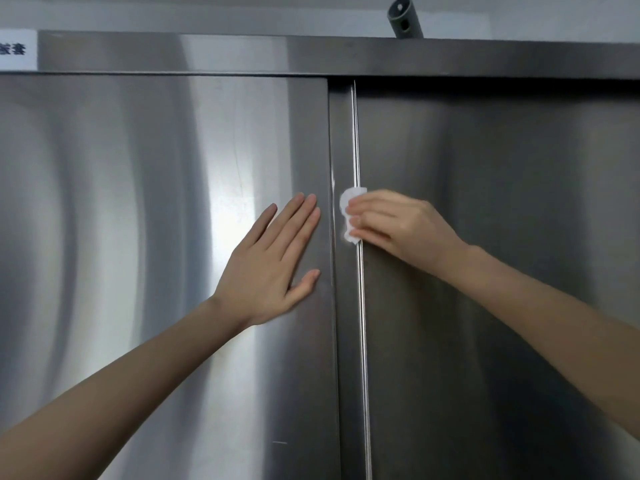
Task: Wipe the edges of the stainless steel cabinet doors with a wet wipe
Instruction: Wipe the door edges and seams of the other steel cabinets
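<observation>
The view is filled by a stainless steel cabinet (485,60), whose top rail is seen running across the whole width. Most of the left half is taken up by the left door (121,202), which is set in front of the right door (519,168) and overlaps it near the middle. A bright vertical edge strip (358,133) is shown on the right door, just beside the left door's right edge. The left hand (273,258) is laid flat on the left door near that right edge, fingers straight and slightly spread, nothing held. The right hand (398,223) is curled around a white wet wipe (350,213), which is pressed against the right door's edge strip about halfway down the visible height. A white label (17,50) with dark characters is stuck at the rail's left end. A grey tube (405,19) is seen standing tilted above the cabinet's top edge, right of centre.
</observation>
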